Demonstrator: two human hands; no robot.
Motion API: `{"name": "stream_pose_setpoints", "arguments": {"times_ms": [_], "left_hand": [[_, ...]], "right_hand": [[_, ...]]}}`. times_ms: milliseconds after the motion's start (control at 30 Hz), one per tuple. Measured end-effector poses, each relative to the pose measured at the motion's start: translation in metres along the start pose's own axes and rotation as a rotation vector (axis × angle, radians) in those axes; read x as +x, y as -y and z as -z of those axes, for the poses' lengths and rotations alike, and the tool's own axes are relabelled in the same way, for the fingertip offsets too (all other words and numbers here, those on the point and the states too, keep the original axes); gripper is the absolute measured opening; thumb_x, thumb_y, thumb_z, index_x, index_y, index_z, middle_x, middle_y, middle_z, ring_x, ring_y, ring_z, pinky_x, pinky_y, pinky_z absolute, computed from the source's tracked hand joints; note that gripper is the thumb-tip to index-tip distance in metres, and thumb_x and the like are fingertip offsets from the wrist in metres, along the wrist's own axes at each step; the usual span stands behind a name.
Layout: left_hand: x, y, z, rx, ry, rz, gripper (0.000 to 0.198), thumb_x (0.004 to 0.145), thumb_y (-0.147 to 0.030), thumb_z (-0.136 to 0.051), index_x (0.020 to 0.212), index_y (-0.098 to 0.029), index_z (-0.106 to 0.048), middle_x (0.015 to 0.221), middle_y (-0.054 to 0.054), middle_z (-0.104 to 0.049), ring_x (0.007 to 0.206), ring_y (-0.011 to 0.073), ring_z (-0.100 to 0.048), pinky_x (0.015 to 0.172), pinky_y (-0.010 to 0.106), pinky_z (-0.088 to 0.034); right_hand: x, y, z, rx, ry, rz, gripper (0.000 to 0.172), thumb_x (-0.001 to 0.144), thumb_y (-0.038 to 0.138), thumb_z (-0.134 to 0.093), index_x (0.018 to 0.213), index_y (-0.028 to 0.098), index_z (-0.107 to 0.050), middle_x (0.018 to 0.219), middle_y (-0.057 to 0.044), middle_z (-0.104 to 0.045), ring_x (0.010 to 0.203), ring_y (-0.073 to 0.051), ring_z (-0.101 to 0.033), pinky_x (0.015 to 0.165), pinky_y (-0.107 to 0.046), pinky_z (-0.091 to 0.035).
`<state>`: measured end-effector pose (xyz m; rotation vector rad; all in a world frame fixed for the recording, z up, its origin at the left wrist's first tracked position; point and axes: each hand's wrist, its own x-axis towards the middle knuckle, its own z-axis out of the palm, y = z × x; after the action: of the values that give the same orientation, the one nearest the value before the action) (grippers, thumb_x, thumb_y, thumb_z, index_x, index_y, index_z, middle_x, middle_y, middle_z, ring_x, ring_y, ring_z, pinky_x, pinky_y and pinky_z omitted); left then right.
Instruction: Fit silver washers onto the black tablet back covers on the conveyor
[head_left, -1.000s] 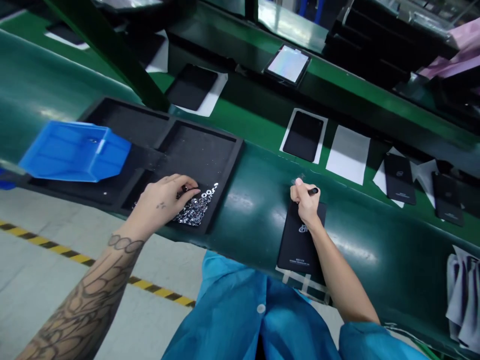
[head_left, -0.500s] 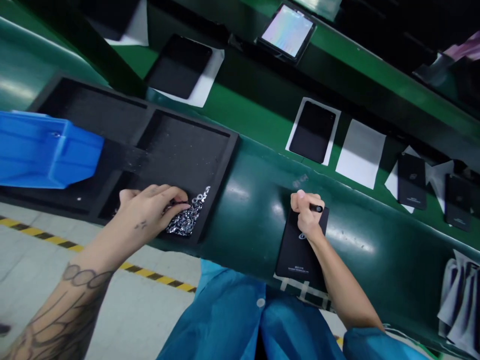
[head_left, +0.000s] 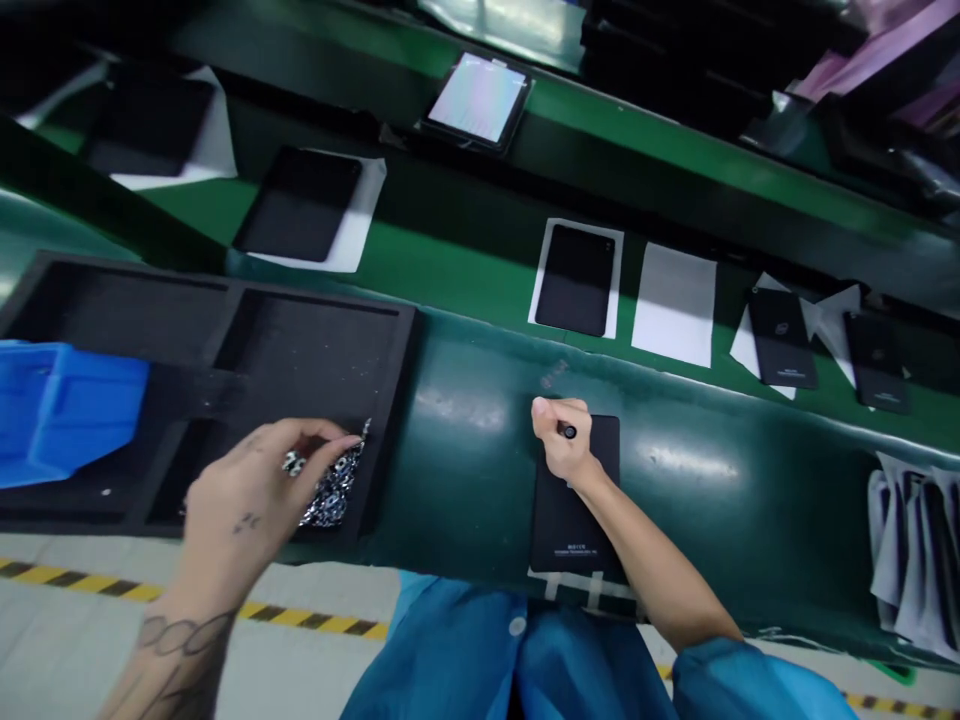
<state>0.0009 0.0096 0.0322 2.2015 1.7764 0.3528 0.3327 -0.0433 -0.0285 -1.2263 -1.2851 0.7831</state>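
Observation:
My left hand [head_left: 251, 490] is over the near right compartment of a black tray [head_left: 394, 385], thumb and forefinger pinched together. Beneath the fingers lies a heap of small shiny metal pieces [head_left: 330, 498], some ring-shaped. What sits between the fingertips is too small to make out. A fist is closed round a black pen-like tool [head_left: 570, 432]; this is my right hand [head_left: 561, 440], above the upper left part of a black tablet [head_left: 577, 525]. The tablet lies back up on the green bench, small white print near its lower edge. My hand hides the tool's tip.
A blue bin [head_left: 82, 410] stands on the tray's left part. Along the raised green ledge, several dark tablets lie on white sheets, including one tablet [head_left: 576, 280]. A lit screen [head_left: 480, 97] is farther back. Wrapped flat items [head_left: 915, 550] stand at the right.
The camera view has shifted and turned. My left thumb and forefinger have come together near the heap's upper edge. My right hand now covers the tablet's logo, still holding the pen-like tool.

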Motion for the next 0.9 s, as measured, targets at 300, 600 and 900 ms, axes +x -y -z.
{"name": "stream_pose_setpoints", "arguments": {"times_ms": [300,600,900], "left_hand": [[-0.068,-0.148,-0.11,-0.743,0.306,-0.158,0.019,0.101,-0.041,-0.069,0.087,-0.027,-0.069,0.084,0.003,-0.071,0.072,0.0228,-0.063,0.07,0.036,-0.051],[-0.094,-0.176,-0.132,-0.976,0.489,-0.247,0.024,0.11,-0.036,-0.056,0.097,-0.026,-0.074,0.103,0.009,-0.077,0.102,0.0277,-0.071,0.093,0.041,-0.054],[-0.048,-0.177,-0.141,-1.156,0.48,-0.135,0.031,0.103,-0.05,-0.069,0.114,-0.022,-0.078,0.105,0.01,-0.082,0.096,0.0247,-0.077,0.092,0.037,-0.06]], "right_hand": [[-0.03,0.026,0.055,0.042,-0.317,-0.157,0.051,0.108,0.06,-0.056,0.073,0.023,-0.06,0.069,-0.002,-0.055,0.059,-0.015,-0.046,0.057,-0.031,-0.038],[-0.173,0.067,0.125,0.006,-0.275,-0.908,0.063,0.082,0.058,-0.086,0.138,0.032,-0.073,0.118,-0.011,-0.078,0.056,-0.016,-0.058,0.041,-0.03,-0.044],[-0.07,0.047,0.167,0.122,-0.434,-0.676,0.099,0.076,0.058,-0.093,0.16,0.034,-0.049,0.084,0.002,-0.069,0.057,-0.014,-0.059,0.047,-0.022,-0.048]]}}
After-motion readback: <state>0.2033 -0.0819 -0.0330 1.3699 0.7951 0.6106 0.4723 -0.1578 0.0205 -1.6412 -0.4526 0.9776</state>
